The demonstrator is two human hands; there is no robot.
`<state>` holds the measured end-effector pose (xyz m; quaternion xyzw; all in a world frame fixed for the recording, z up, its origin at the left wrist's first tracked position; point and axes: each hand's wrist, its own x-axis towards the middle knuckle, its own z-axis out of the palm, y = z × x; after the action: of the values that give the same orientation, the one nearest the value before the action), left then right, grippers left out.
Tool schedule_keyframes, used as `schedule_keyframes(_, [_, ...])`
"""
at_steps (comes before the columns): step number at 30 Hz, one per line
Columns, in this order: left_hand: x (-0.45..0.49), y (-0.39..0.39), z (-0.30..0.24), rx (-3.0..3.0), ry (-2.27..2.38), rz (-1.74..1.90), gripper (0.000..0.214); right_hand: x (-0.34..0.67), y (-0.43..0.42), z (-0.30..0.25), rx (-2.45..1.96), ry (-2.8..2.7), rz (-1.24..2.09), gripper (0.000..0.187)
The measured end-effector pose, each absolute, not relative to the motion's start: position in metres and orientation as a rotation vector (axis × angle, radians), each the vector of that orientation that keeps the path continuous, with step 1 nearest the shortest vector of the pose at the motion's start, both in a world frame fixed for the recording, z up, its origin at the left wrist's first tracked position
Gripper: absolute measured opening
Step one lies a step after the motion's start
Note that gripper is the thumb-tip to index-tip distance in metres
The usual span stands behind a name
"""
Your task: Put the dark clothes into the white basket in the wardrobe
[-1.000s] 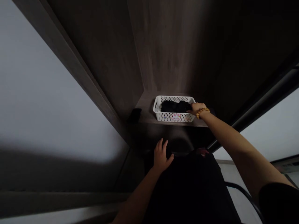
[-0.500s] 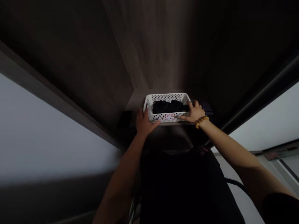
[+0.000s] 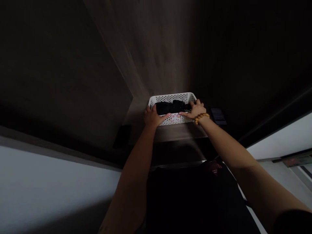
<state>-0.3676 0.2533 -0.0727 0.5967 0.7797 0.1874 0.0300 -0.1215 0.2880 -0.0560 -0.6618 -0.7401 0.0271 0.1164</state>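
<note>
A white plastic basket (image 3: 187,120) with round holes and a pink sticker on its front wall stands on the dark wooden shelf (image 3: 179,132). In it lies a bunched black thing (image 3: 168,107), narrower toward the right; its kind is hard to make out in the dim light. My left hand (image 3: 152,118) is closed on the basket's left front corner, thumb along the front. At the opposite end, my right hand (image 3: 196,110), with a yellow bead bracelet at the wrist, grips the right corner, fingers over the rim and thumb on the front wall.
Right of the basket lies a flat dark rectangular thing (image 3: 218,116). Another black rectangular thing (image 3: 123,136) is at the shelf's left. Dark panels rise on both sides and behind. A pale surface (image 3: 48,182) fills the lower left.
The basket has gone deeper onto the shelf, baring more shelf in front of it. Both hands have moved with it, and the left now lies closer around its corner.
</note>
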Motion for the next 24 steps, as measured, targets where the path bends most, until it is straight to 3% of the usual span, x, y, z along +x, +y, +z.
schedule_keyframes(13, [-0.404, 0.396, -0.088, 1.843, 2.423, 0.569, 0.115, -0.158, 0.445, -0.073, -1.905, -2.166, 0.147, 0.11])
schedule_keyframes(24, [-0.424, 0.479, -0.103, 1.868, 2.463, 0.659, 0.111, -0.178, 0.524, -0.08, -1.88, -2.099, 0.172, 0.111])
